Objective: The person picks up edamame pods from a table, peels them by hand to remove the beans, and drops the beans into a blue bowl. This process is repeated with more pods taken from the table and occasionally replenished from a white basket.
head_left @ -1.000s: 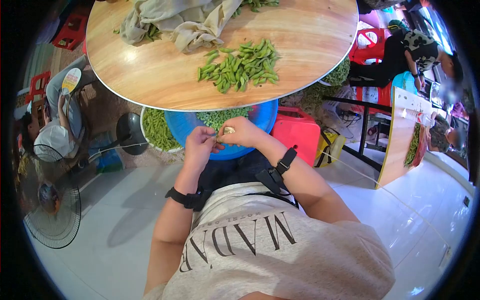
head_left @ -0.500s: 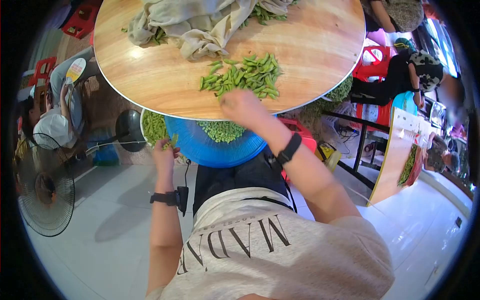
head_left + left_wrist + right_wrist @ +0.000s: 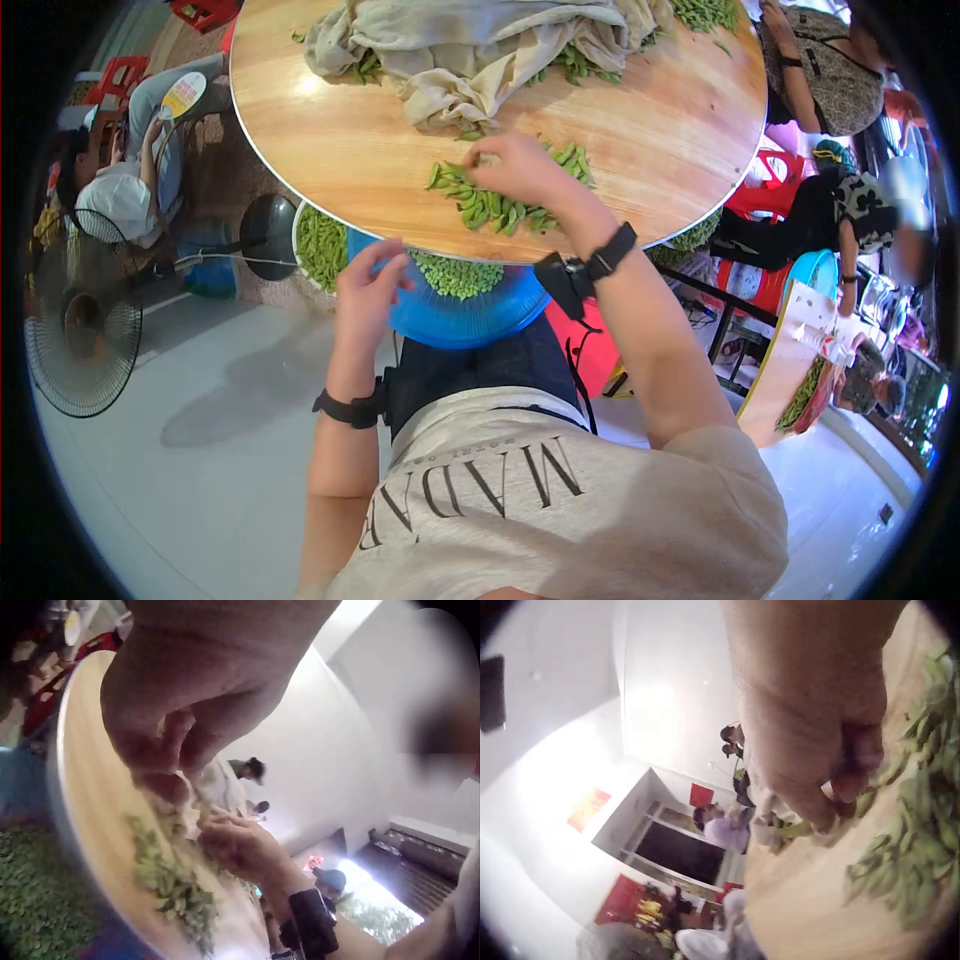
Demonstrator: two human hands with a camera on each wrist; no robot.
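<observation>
Green pods (image 3: 500,205) lie in a loose pile near the round wooden table's (image 3: 340,150) front edge. Over the pile's back left part reaches my right hand (image 3: 522,168); in the right wrist view its fingertips pinch a green pod (image 3: 795,829). My left hand (image 3: 368,290) is raised by the left side of a blue basin (image 3: 465,322), fingers loosely bent and apart, with no pod visible in them. Shelled green beans (image 3: 458,276) lie in the basin, below the table edge.
A crumpled beige cloth (image 3: 480,50) covers more pods at the table's back. Left of the basin stand a tub of pods (image 3: 322,250) and a fan (image 3: 85,315). A red stool (image 3: 592,350) is right of the basin. People sit on both sides.
My hands were together over the basin, then parted. My right hand has moved over the pod pile; my left went out left with a pod, which no longer shows, and came back.
</observation>
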